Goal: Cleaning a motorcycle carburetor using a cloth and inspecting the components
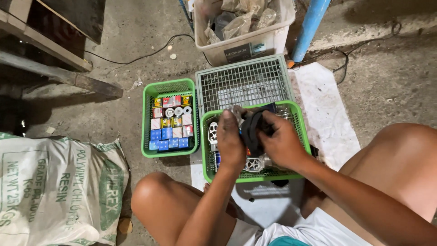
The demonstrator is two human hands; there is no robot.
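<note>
We clench both hands, left hand [230, 139] and right hand [282, 141], on black part [252, 130] over green basket [298, 114]; small boxes [170, 125] already sorted alongside.

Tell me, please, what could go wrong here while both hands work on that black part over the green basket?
The black part is held by the left hand and right hand above the green basket; a slip could drop it onto the metal pieces below. The basket of small boxes lies close beside, so an elbow or knee might knock it. The black cable on the floor could snag a foot.
</note>
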